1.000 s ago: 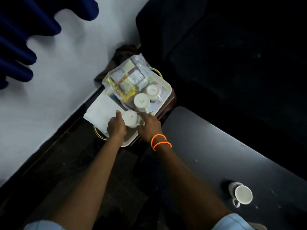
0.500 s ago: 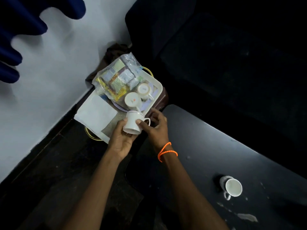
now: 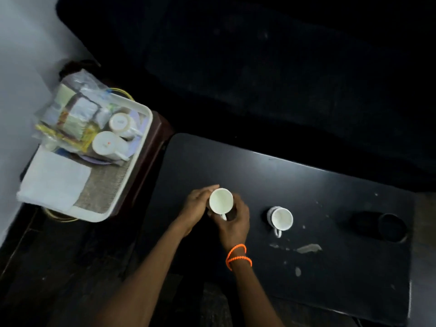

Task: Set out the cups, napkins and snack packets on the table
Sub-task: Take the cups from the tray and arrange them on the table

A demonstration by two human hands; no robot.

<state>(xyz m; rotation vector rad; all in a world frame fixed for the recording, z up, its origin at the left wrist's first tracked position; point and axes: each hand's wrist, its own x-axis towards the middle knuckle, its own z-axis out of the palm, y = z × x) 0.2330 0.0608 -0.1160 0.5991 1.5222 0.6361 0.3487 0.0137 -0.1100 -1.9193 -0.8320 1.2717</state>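
Note:
I hold a white cup [image 3: 221, 200] upright, mouth up, over the left part of the dark table [image 3: 330, 267]. My left hand [image 3: 197, 208] cups its left side; my right hand [image 3: 233, 224], with orange bands at the wrist, grips its right side and handle. A second white cup [image 3: 282, 219] stands on the table to the right. At the left, a white tray [image 3: 132, 180] carries two upturned cups [image 3: 105, 142], a clear bag of snack packets [image 3: 70, 112] and folded white napkins [image 3: 55, 180].
The tray rests on a dark brown stand [image 3: 153, 147] beside a white wall [image 3: 23, 55]. A dark round object [image 3: 390, 226] lies at the table's right end. Pale stains [image 3: 308, 248] mark the tabletop. A dark sofa [image 3: 283, 67] runs behind the table.
Both hands lifted a cup off the tray, turned it mouth up and carried it right, over the table. The view swung right with them.

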